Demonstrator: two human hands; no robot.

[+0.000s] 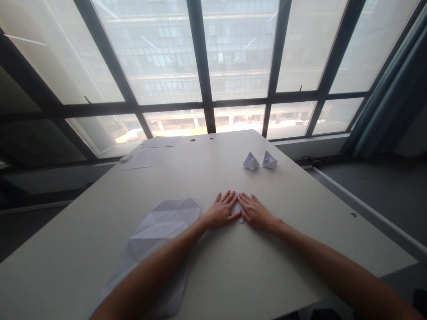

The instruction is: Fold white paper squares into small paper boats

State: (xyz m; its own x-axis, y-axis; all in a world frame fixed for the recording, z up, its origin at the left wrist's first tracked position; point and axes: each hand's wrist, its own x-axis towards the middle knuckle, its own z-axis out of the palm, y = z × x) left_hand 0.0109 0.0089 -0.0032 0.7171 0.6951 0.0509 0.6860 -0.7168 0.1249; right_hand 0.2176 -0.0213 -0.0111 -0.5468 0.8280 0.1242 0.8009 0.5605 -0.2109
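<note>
Both of my hands lie flat on a small folded piece of white paper point(237, 212) near the middle of the table. My left hand point(221, 210) covers its left side with the fingers spread and pointing away from me. My right hand point(256, 212) presses on the right side, fingers stretched out. Only a strip of the paper and its near corner show between the hands; the rest is hidden. Beneath and beside my left forearm lies a large creased white sheet point(167, 222), partly covered by the arm.
Two folded paper boats point(251, 162) stand side by side beyond my right hand. Loose flat sheets point(142, 158) lie at the table's far left. The white table point(213, 173) reaches toward tall windows point(240, 53). A blue curtain point(383, 98) hangs at the right.
</note>
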